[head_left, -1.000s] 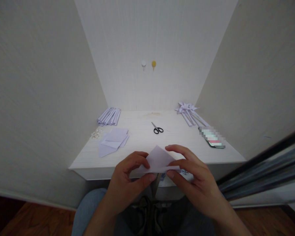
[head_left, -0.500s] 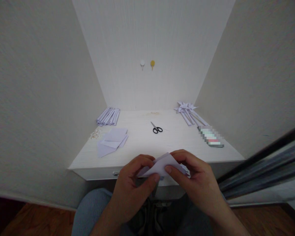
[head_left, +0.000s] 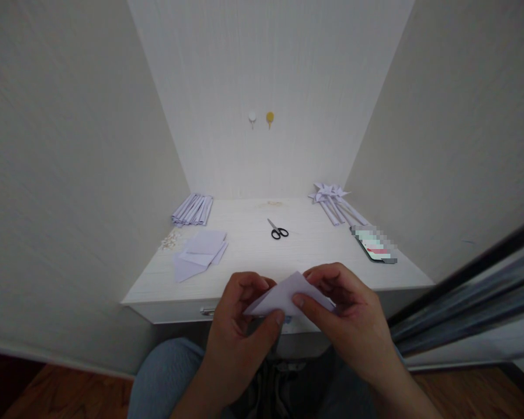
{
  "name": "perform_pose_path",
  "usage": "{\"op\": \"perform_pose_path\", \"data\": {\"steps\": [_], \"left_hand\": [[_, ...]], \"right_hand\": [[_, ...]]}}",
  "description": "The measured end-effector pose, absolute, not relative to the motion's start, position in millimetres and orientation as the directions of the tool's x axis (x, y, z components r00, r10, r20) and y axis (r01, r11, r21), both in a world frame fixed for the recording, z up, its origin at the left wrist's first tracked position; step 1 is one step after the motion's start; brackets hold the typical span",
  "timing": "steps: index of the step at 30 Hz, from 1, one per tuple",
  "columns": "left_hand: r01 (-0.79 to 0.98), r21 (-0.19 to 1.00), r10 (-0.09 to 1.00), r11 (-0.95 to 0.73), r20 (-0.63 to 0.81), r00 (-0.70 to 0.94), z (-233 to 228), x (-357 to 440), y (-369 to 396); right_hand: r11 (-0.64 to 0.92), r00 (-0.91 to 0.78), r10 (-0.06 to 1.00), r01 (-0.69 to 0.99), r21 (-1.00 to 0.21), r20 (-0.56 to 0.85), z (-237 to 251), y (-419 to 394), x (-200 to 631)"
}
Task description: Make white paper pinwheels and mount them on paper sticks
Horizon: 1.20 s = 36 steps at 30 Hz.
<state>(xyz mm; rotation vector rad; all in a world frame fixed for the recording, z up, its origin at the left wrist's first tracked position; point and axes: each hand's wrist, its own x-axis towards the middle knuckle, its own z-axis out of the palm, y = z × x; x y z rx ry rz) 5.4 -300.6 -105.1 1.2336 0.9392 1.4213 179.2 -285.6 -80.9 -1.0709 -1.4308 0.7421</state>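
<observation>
A folded sheet of pale lilac paper (head_left: 293, 294) is held between both hands, just off the front edge of the desk. My left hand (head_left: 244, 326) pinches its left side, thumb along the lower edge and fingers behind. On the other side, my right hand (head_left: 344, 314) grips it with the thumb pressed on the front face; its other fingers are curled behind the paper. Beyond the hands lie black-handled scissors (head_left: 278, 231), blades pointing away. Several loose paper sheets (head_left: 201, 255) overlap at the left.
Rolled paper sticks (head_left: 193, 209) are stacked at the back left, with small whitish bits (head_left: 170, 240) nearby. Paper pinwheels (head_left: 332, 198) on sticks lie at the back right, near a phone (head_left: 373, 244). Walls enclose the white desk (head_left: 244, 262); two hooks (head_left: 269, 117) hang behind.
The paper's two layers, parted before, now lie closer together as one folded shape. My left fingers have shifted slightly behind it. The view has tilted a little.
</observation>
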Motion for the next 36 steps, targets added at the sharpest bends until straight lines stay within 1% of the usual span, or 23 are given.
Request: {"op": "perform_pose_path", "data": {"steps": [6,8,13,16,19,21,25,27,29,31,34,36], "left_hand": [[-0.174,0.961,0.977,-0.214,0.215,-0.012,-108.5,5.3,-300.9],[-0.18,0.959,0.975,-0.221,0.221,-0.018,-108.5,5.8,-301.5],[-0.203,0.946,0.968,-0.251,0.249,-0.036,-109.7,7.8,-302.2],[-0.186,0.949,0.966,-0.256,0.256,-0.024,-109.5,5.6,-301.8],[-0.104,0.966,0.971,-0.235,0.239,0.029,-104.4,-0.3,-299.8],[-0.021,0.967,0.964,-0.255,0.256,0.076,-97.9,-3.9,-297.0],[0.138,0.903,0.913,-0.406,0.397,0.094,-82.8,-4.4,-290.7],[0.167,0.889,0.905,-0.425,0.415,0.094,-78.7,-1.8,-289.2],[0.15,0.9,0.913,-0.409,0.403,0.07,-78.6,0.8,-289.1],[0.094,0.924,0.929,-0.371,0.371,0.019,-81.8,2.5,-289.6],[-0.043,0.953,0.951,-0.301,0.297,-0.089,-88.5,3.5,-290.0],[-0.141,0.955,0.959,-0.262,0.24,-0.153,-92.2,3.7,-289.7]], "right_hand": [[0.386,0.073,0.92,0.01,-0.922,0.386,-79.9,-286.5,177.7],[0.365,0.053,0.93,-0.013,-0.931,0.364,-79.5,-285.4,178.9],[0.243,-0.032,0.97,0.06,-0.968,0.242,-76.6,-284.6,183.5],[0.203,-0.054,0.978,0.068,-0.977,0.199,-74.0,-285.6,184.2],[0.207,-0.063,0.977,0.08,-0.975,0.202,-71.7,-286.6,183.7],[0.21,-0.078,0.976,0.109,-0.972,0.202,-70.8,-287.4,183.0],[0.206,-0.135,0.974,0.176,-0.962,0.184,-70.0,-289.3,181.3],[0.202,-0.155,0.973,0.189,-0.961,0.174,-70.7,-290.1,180.9],[0.191,-0.146,0.975,0.157,-0.969,0.169,-73.0,-290.1,181.4],[0.165,-0.118,0.981,0.064,-0.984,0.157,-77.0,-289.4,183.0],[0.102,-0.091,0.99,-0.104,-0.989,0.111,-83.5,-288.1,185.8],[0.075,-0.108,0.99,-0.154,-0.985,0.092,-85.6,-287.8,186.5]]}}
